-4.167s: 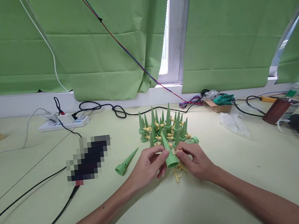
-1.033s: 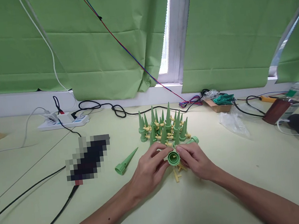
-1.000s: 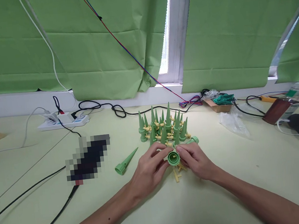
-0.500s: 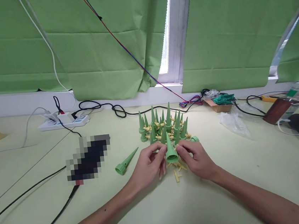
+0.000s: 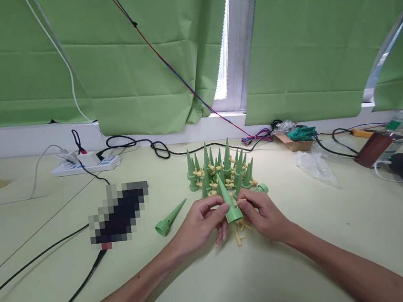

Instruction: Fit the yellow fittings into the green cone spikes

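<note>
My left hand (image 5: 208,217) pinches a green cone (image 5: 231,205), its point up and leaning left, its wide ribbed end towards me. At the cone's right side, my right hand (image 5: 263,211) is closed on a small yellow fitting (image 5: 241,201), mostly covered by the fingers. Behind both hands stand several green spikes (image 5: 227,160) with yellow fittings on their sides. One loose green spike (image 5: 169,220) lies left of my left hand. Loose yellow T-shaped pieces (image 5: 238,237) lie below the hands, and another green piece (image 5: 262,188) lies behind my right hand.
A power strip (image 5: 85,164) and black cables are at the back left, near a pixelated dark object (image 5: 125,214). At the back right are a small cardboard box (image 5: 298,145), clear plastic wrap (image 5: 316,167) and a dark red bottle (image 5: 374,148).
The held cone has tilted, its tip moving left and its open end turning out of view. A bit of the yellow fitting now shows at my right fingertips.
</note>
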The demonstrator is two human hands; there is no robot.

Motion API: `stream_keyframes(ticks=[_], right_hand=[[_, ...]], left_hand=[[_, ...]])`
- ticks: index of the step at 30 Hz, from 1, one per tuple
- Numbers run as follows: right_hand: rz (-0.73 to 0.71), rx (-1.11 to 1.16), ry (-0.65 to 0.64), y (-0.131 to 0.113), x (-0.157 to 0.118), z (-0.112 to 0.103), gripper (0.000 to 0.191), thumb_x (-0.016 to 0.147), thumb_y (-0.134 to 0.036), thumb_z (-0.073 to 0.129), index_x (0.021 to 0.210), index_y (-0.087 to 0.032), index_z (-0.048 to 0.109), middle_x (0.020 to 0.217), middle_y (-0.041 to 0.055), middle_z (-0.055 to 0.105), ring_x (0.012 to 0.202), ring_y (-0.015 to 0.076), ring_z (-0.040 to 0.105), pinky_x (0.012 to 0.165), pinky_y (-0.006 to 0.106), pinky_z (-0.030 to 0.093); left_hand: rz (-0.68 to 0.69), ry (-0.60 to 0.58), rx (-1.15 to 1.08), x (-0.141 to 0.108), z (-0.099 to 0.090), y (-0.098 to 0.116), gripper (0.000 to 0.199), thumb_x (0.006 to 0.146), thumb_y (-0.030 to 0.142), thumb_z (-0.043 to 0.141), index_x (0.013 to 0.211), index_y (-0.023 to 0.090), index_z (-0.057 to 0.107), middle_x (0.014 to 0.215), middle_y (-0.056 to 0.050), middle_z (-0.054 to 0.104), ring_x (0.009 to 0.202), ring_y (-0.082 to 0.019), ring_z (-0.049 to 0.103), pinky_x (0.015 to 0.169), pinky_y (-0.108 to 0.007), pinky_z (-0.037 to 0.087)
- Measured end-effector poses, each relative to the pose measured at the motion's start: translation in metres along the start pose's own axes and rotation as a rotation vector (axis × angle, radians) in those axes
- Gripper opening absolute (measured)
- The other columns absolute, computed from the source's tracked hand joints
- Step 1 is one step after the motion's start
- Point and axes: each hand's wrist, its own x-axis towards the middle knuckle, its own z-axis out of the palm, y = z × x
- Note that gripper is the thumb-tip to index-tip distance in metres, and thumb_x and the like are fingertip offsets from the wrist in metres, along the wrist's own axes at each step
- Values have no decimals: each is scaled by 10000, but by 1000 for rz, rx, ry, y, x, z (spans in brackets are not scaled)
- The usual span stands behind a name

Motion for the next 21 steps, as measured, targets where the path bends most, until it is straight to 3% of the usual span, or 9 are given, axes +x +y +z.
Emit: stream_keyframes(ticks=[7, 11, 17, 21], right_hand=[[16, 0, -19, 2, 1, 0, 322, 1009, -319, 392, 707, -210, 366, 590, -54, 354, 529, 113, 320, 519, 257, 266], [15, -13, -15, 3, 1, 0, 328, 1007, -312, 396, 699, -211, 349, 586, -58, 337, 526, 111, 308, 511, 254, 253], [9, -38, -14, 4, 1, 1, 341, 1004, -292, 402, 684, -213, 313, 577, -64, 305, 511, 104, 280, 495, 254, 228], [7, -64, -16, 5, 1, 2, 348, 1003, -289, 397, 678, -215, 297, 575, -65, 282, 504, 102, 264, 487, 255, 213]], left_hand=[[42, 52, 151, -3, 1, 2, 255, 944, 386, 538, 816, 165, 541, 527, 53, 493, 440, -88, 456, 477, -213, 379], [106, 106, 264, -2, 3, 0, 245, 954, 363, 517, 823, 160, 559, 633, 42, 460, 494, -86, 471, 481, -213, 376], [334, 204, 600, -2, -1, -5, 265, 954, 273, 527, 716, 159, 526, 727, 2, 466, 647, -112, 465, 542, -220, 356], [483, 204, 756, -2, -4, -9, 252, 962, 213, 517, 715, 162, 505, 769, -11, 492, 694, -119, 459, 619, -227, 383]])
